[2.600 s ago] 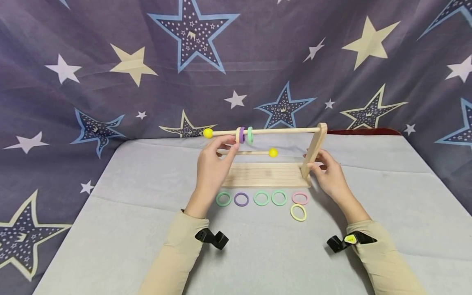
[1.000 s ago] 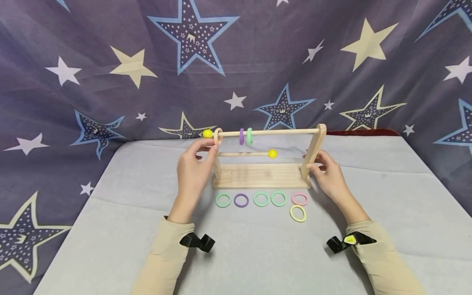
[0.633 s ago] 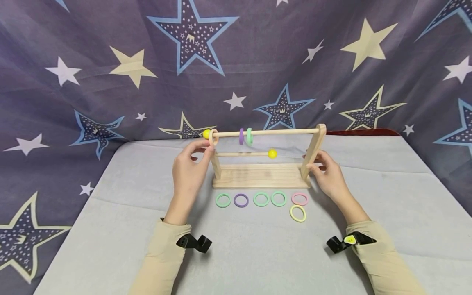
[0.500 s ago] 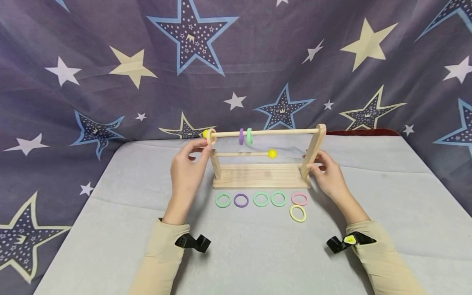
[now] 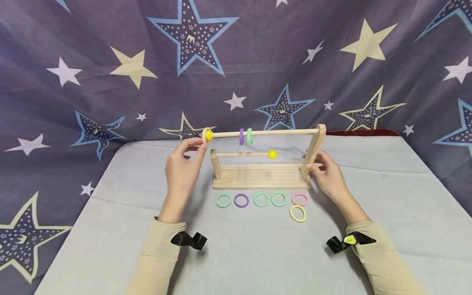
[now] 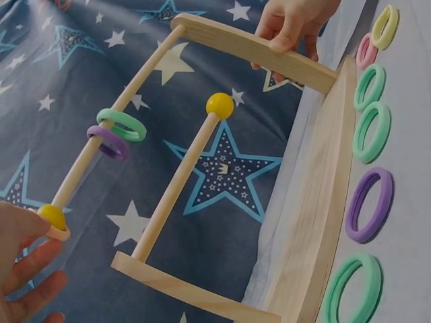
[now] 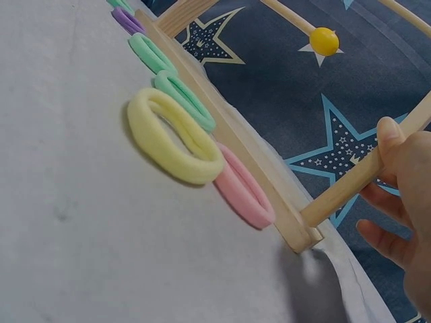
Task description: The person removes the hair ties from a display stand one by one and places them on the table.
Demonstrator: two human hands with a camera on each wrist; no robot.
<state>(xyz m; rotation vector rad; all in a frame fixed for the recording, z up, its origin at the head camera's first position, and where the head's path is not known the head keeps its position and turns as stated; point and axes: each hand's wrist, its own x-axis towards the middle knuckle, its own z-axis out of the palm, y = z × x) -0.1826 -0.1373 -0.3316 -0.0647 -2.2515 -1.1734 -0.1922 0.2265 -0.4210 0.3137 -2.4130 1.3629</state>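
Observation:
My left hand [image 5: 181,174] pinches a pale peach hair tie [image 5: 204,135] between thumb and fingers. That loop sits at the outer end of the yellow ball [image 6: 52,216] tipping the upper rod. Further along the same rod [image 5: 284,132] hang a purple hair tie [image 5: 241,137] and a green hair tie [image 5: 250,137]. My right hand [image 5: 329,173] grips the tall upright [image 5: 314,149] of the wooden stand, thumb on its near side. A shorter upright [image 5: 216,164] carries the lower rod [image 5: 241,154], which ends in another yellow ball [image 5: 272,153].
Along the front of the wooden base [image 5: 262,176] lie several hair ties: green ones [image 5: 223,206], a purple one [image 5: 241,205], a pink one [image 7: 246,192] and a yellow one [image 7: 175,138]. A grey cloth [image 5: 258,254] covers the table; a star-patterned curtain [image 5: 236,61] hangs behind.
My left hand has slid the peach hair tie leftward along the upper rod, away from the purple and green ones, to the ball's outer end. My right hand stays on the upright.

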